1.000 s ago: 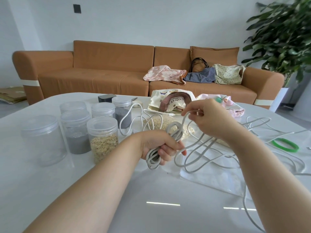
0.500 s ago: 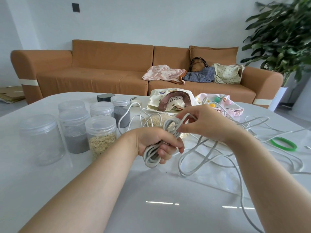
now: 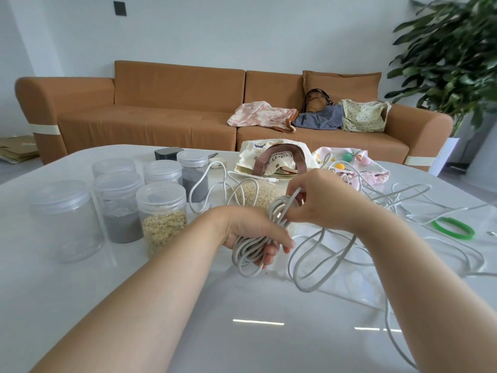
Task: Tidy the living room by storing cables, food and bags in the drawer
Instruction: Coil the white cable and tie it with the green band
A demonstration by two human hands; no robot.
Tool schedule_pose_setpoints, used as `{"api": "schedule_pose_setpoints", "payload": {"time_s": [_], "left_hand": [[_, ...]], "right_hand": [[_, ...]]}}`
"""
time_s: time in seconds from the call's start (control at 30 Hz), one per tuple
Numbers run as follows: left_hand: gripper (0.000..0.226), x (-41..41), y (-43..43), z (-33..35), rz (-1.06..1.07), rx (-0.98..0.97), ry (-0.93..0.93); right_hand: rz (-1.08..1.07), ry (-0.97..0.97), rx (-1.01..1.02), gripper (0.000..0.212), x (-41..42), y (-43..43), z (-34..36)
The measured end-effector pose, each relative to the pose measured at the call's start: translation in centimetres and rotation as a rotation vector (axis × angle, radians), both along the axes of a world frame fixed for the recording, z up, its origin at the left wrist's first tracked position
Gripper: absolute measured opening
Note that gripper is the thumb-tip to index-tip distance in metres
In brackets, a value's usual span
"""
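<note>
My left hand (image 3: pixel 250 232) grips a coil of grey cable (image 3: pixel 248 254) above the white table (image 3: pixel 242 332). Right beside it, my right hand (image 3: pixel 320 200) pinches a strand of the same cable at the top of the coil. Loose loops of that cable (image 3: pixel 317 265) trail to the right over the tabletop. A thinner white cable (image 3: pixel 204 184) lies behind the hands. Several clear jars, one holding oats (image 3: pixel 162 214) and one holding grey grains (image 3: pixel 118 211), stand at the left. A cream tote bag (image 3: pixel 269 157) and a pink bag (image 3: pixel 357 162) lie at the table's far side.
An open bag of oats (image 3: pixel 255 193) lies behind my hands. A green ring (image 3: pixel 453 228) sits at the right. A small black box (image 3: pixel 168 153) stands behind the jars. The brown sofa (image 3: pixel 161 117) holds three fabric bags (image 3: pixel 317 117). A large plant (image 3: pixel 451 57) stands at the right.
My right hand has come down and left, from raised above the table to the top of the coil, laying another turn of cable onto it. The loose loops have shortened.
</note>
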State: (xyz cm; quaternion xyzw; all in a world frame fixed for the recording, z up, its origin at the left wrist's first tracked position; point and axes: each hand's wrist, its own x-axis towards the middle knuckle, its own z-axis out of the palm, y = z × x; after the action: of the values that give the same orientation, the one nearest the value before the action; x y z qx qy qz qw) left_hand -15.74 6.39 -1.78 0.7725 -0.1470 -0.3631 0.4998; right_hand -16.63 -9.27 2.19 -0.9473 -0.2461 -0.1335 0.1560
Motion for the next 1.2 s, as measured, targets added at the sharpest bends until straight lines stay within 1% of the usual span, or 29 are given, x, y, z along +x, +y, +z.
{"api": "schedule_pose_setpoints", "payload": {"time_s": [0.13,0.23,0.3,0.4,0.47,0.53,0.57,0.63,0.7,0.73,0.77,0.83,0.9,0.97,1.07,1.13,1.2], "left_hand": [[0.025,0.3,0.1,0.2,0.033,-0.031,-0.063],[0.031,0.6,0.3,0.0,0.039,0.006,-0.142],[0.034,0.7,0.4,0.0,0.03,0.022,-0.157],[0.038,0.7,0.3,-0.4,0.045,0.004,-0.06],[0.039,0.7,0.4,-0.6,0.048,-0.015,0.004],[0.039,0.7,1.1,-0.6,0.001,-0.058,0.083],[0.039,0.7,1.7,-0.6,-0.037,-0.114,0.128],[0.038,0.6,2.8,-0.6,-0.12,-0.291,0.203],[0.038,0.5,3.6,-0.7,-0.188,-0.478,0.259],[0.037,0.5,3.7,-0.8,-0.215,-0.56,0.273],[0.036,0.5,3.6,-0.9,-0.243,-0.64,0.289],[0.035,0.6,3.0,-0.8,-0.301,-0.809,0.358],[0.036,0.9,2.7,-0.7,-0.282,-0.937,0.447],[0.037,1.2,2.4,-0.8,-0.207,-0.939,0.449],[0.039,1.0,1.9,-1.2,0.016,-0.716,0.327],[0.038,0.6,1.3,-1.1,0.122,-0.586,0.233],[0.038,0.5,0.6,-0.9,0.182,-0.536,0.171]], "right_hand": [[-0.032,-0.087,-0.025,0.019,0.1,0.3,-0.1],[-0.023,-0.071,-0.068,0.019,0.2,0.3,-0.2],[0.012,-0.051,-0.073,0.018,0.5,0.2,-0.4],[0.069,-0.003,-0.084,0.019,0.7,0.0,-0.5],[0.08,0.016,-0.053,0.019,0.6,0.0,-0.3],[0.045,0.072,0.111,0.015,0.7,-0.4,-0.2],[0.019,0.108,0.214,0.013,0.9,-0.8,-0.2],[-0.03,0.211,0.338,0.02,1.1,-1.8,-0.2],[0.009,0.423,0.469,0.031,1.3,-2.8,-0.6],[0.048,0.547,0.577,0.038,1.5,-3.1,-0.9],[0.073,0.654,0.693,0.04,1.7,-3.4,-1.2],[0.102,0.799,0.902,0.028,1.9,-3.7,-1.5],[0.1,0.851,1.082,0.022,2.3,-4.2,-1.7],[-0.003,0.782,1.182,0.023,2.7,-4.2,-1.8],[-0.164,0.502,1.211,0.025,2.9,-3.1,-1.8],[-0.207,0.357,1.177,0.022,2.9,-2.1,-1.6],[-0.271,0.238,1.029,0.016,2.8,-1.4,-1.3]]}}
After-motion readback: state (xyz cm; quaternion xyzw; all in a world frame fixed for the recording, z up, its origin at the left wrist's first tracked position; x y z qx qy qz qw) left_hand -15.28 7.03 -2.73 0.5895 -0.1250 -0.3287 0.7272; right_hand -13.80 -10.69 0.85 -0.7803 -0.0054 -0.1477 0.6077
